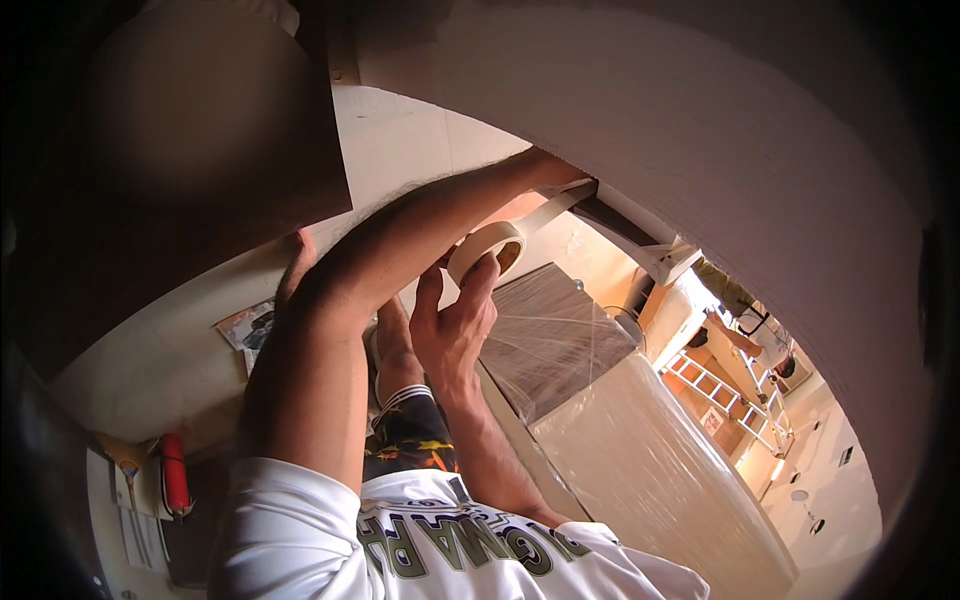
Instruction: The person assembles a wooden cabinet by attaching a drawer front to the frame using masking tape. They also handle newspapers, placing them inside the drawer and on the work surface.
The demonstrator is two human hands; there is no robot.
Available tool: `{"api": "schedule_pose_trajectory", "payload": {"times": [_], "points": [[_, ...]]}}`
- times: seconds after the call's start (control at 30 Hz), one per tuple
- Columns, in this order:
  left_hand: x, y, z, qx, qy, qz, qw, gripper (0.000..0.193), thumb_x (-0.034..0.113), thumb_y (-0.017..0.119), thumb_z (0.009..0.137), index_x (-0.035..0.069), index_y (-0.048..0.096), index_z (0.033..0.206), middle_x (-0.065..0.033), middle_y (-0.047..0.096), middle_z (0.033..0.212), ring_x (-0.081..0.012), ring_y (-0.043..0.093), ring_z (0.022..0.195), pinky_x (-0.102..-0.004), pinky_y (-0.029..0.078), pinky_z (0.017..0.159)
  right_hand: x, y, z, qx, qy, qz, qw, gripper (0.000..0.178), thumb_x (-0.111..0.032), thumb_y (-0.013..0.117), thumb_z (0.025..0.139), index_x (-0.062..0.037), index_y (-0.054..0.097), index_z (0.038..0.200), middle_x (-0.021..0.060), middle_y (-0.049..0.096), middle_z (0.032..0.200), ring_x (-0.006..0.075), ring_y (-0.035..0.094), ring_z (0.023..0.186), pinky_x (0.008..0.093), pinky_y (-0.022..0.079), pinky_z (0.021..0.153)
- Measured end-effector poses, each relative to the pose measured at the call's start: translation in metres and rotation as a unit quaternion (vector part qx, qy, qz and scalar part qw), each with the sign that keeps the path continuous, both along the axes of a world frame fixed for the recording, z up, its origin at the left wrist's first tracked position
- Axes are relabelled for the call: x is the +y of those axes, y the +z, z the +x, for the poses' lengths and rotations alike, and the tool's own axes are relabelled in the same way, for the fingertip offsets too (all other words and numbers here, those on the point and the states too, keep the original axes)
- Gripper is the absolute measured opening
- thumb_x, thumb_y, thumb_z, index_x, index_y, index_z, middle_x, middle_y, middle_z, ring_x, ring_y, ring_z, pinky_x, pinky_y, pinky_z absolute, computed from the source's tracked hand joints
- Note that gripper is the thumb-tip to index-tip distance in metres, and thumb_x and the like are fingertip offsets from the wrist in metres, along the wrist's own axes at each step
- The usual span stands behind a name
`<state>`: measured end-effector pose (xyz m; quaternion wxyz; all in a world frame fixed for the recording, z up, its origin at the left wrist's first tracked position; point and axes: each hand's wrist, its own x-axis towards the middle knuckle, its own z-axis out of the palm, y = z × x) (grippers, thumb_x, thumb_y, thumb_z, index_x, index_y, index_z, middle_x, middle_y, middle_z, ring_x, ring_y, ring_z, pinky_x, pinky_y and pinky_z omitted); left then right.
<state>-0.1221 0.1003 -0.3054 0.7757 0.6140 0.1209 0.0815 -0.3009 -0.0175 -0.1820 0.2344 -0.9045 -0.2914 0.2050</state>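
My right hand [458,322] grips a roll of cream masking tape [487,250], thumb and fingers closed around its side. A pulled-out strip of tape [556,208] runs from the roll up to the edge of a large pale panel [700,130] overhead. My left arm [430,235] is bent and reaches across above the roll. Its forearm passes behind the edge of that panel, so my left hand is hidden. Close to the strip's far end, a dark piece [618,218] shows under the panel edge.
Below stands a large box-like piece wrapped in clear plastic [640,460]. A dark brown panel [190,170] fills the upper left. A red fire extinguisher [175,475] is at lower left. Far right are a white ladder [720,392] and another person [772,350].
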Motion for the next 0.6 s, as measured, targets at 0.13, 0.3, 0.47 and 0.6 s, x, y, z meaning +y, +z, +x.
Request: {"api": "schedule_pose_trajectory", "payload": {"times": [0.13, 0.3, 0.47, 0.6], "points": [[-0.005, -0.005, -0.01, -0.022, -0.019, 0.066, 0.997, 0.029, 0.02, 0.057, 0.102, 0.009, 0.069, 0.125, -0.012, 0.068, 0.126, -0.025, 0.064, 0.113, -0.0396, 0.05, 0.1, -0.007, -0.006, 0.002, -0.003, 0.02, 0.01, 1.0, 0.034, -0.006, 0.063, 0.093, 0.0012, 0.046, 0.122, 0.023, 0.071, 0.106, 0.0453, 0.069, 0.096, 0.0489, 0.053, 0.081], [0.001, -0.006, -0.04, -0.045, -0.086, 0.042, 0.994, 0.034, 0.019, 0.054, 0.103, 0.019, 0.068, 0.134, -0.0089, 0.062, 0.142, -0.0276, 0.061, 0.126, -0.0393, 0.047, 0.108, -0.011, -0.005, 0.002, -0.011, 0.03, 0.015, 0.999, 0.036, -0.006, 0.063, 0.092, 0.0009, 0.046, 0.123, 0.0221, 0.071, 0.107, 0.0436, 0.07, 0.097, 0.0488, 0.053, 0.083], [0.023, -0.013, -0.083, -0.084, -0.091, 0.138, 0.983, 0.045, 0.012, 0.06, 0.098, 0.031, 0.066, 0.138, -0.0013, 0.054, 0.153, -0.0276, 0.057, 0.129, -0.0394, 0.046, 0.112, -0.009, 0.002, 0.0, -0.009, 0.031, 0.01, 0.999, 0.041, -0.006, 0.063, 0.091, 0.0012, 0.045, 0.127, 0.0225, 0.071, 0.108, 0.0439, 0.069, 0.097, 0.0498, 0.053, 0.084], [0.009, -0.026, -0.106, -0.067, -0.05, 0.19, 0.978, 0.064, 0.012, 0.073, 0.088, 0.038, 0.059, 0.145, 0.0043, 0.051, 0.156, -0.0239, 0.054, 0.131, -0.0421, 0.043, 0.115, -0.002, 0.005, 0.0, 0.009, 0.03, 0.011, 0.999, 0.045, -0.005, 0.062, 0.09, 0.0022, 0.043, 0.13, 0.0232, 0.07, 0.108, 0.0449, 0.068, 0.096, 0.0509, 0.053, 0.083]]}}
